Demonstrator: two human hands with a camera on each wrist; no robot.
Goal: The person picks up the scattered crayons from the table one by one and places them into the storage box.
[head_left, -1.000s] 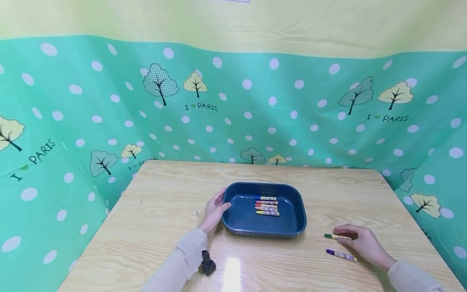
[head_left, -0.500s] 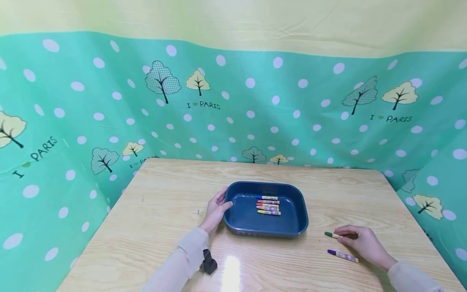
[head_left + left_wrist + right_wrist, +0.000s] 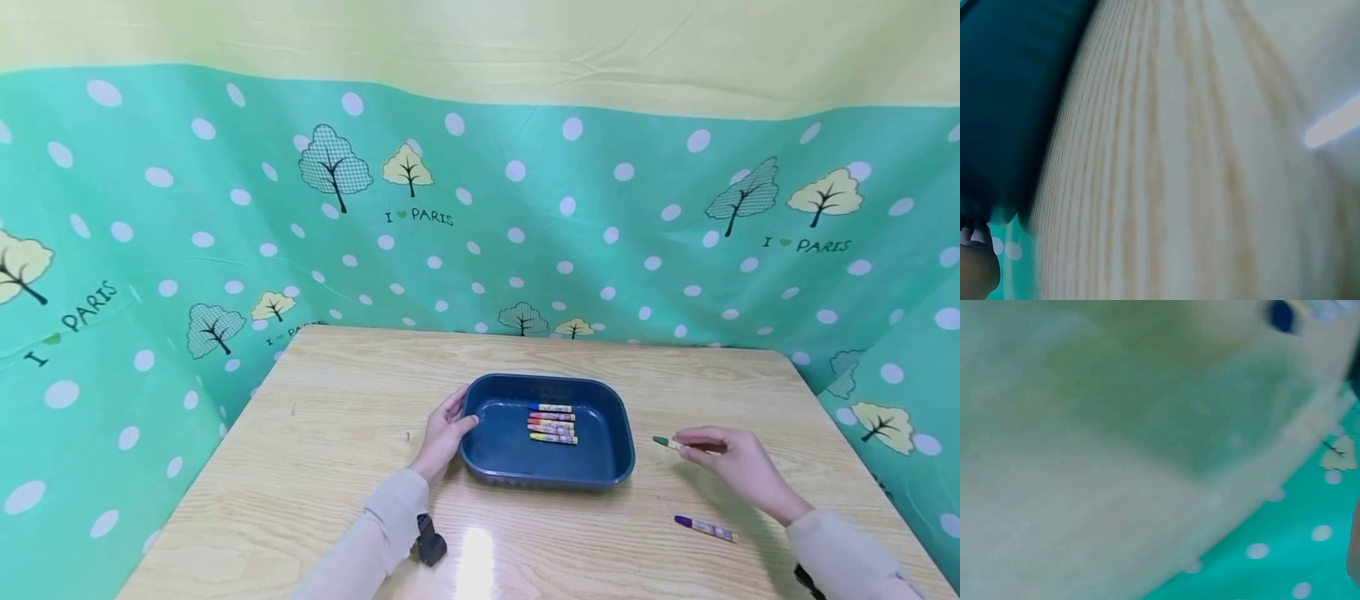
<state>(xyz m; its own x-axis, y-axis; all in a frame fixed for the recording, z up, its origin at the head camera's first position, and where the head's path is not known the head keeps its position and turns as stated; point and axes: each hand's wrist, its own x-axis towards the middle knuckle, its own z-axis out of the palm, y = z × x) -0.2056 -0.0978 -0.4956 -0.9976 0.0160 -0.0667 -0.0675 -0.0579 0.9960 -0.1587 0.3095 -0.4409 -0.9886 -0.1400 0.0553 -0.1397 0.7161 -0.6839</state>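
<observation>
My left hand (image 3: pixel 442 439) holds the left wall of a dark blue rectangular tray (image 3: pixel 498 477), thumb over the rim. In the left wrist view the tray's side (image 3: pixel 1010 94) fills the upper left, with part of the hand (image 3: pixel 977 265) below it. Several crayons lie side by side in the tray, among them a blue crayon (image 3: pixel 553 408) and a yellow crayon (image 3: pixel 555 438). Right of the tray, my right hand (image 3: pixel 742 471) pinches a green crayon (image 3: pixel 663 442) above the table, its green tip pointing left. A purple crayon (image 3: pixel 705 528) lies on the table below that hand.
The wood-grain table (image 3: pixel 337 400) carries everything. Beside the left sleeve sits a black wrist device (image 3: pixel 430 540). A green polka-dot curtain (image 3: pixel 450 250) hangs behind the table and along its sides.
My right hand has lifted the green crayon off the table and carried it up and slightly left, toward the tray. The left hand stays on the tray; the purple crayon lies where it was.
</observation>
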